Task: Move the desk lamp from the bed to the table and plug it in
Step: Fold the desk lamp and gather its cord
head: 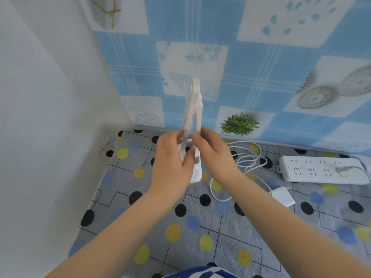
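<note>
Two hands were up at the lamp, both mine. Biggest thing under them was the table (200,233), covered in a grey cloth with black, yellow and blue dots. Behind my fingers ran the blue-and-white patterned wall (261,63), with a plain white wall off to the left of my left hand.

The white power strip (321,171) lay flat, well to the right of my right hand, one plug already in its far end. The white desk lamp (193,117) stood upright on the table, folded arms rising above my fingers, base under my left palm. My left hand (173,163) gripped the lower arm and base, fingers curled round them. My right hand (213,152) pinched the lamp's arm from the other side, thumb and fingertips closed on it.

The lamp's white cable (247,157) lay looped just right of my right wrist, running to the white adapter (282,196), which rested unplugged on the cloth near my right forearm. A small green spiky plant (239,123) sat beyond my right fingers, by the wall.
</note>
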